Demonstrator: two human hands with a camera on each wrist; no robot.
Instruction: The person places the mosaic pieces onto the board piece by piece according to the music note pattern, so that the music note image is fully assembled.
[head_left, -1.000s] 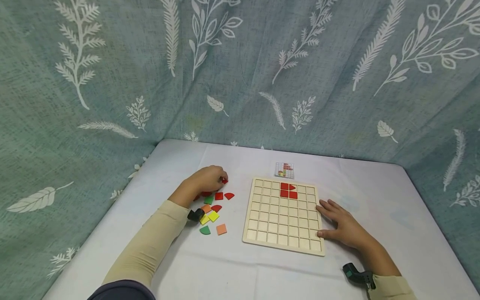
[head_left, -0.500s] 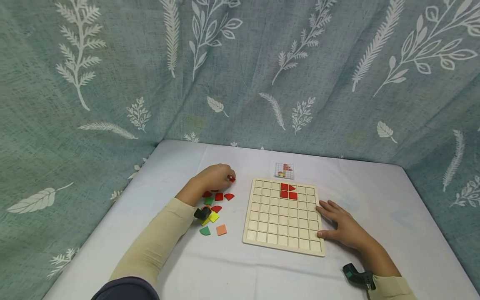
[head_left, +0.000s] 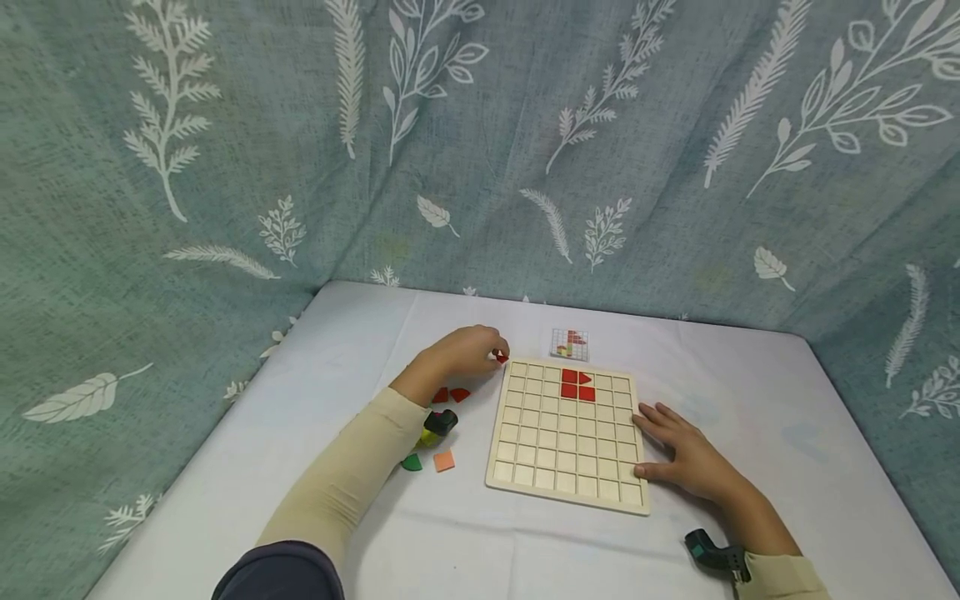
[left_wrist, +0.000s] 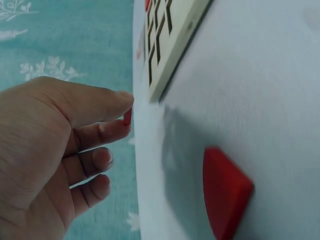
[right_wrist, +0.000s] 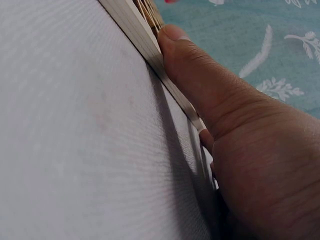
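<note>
A small red piece point(left_wrist: 127, 116) is pinched between thumb and finger of the left hand point(head_left: 467, 351), just beside the far-left corner of a wooden grid board point(head_left: 555, 442). Four red pieces point(head_left: 570, 390) are set in its cells. Its right edge is touched by the right hand point(head_left: 688, 452), whose fingers are loosely spread. A printed card point(head_left: 570, 343) is placed just beyond; loose coloured pieces point(head_left: 444, 461) are strewn leftward.

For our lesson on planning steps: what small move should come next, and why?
Perhaps carry the red piece over the board, since the left hand pinches it near the board's far-left corner while the right hand touches its right edge.
</note>
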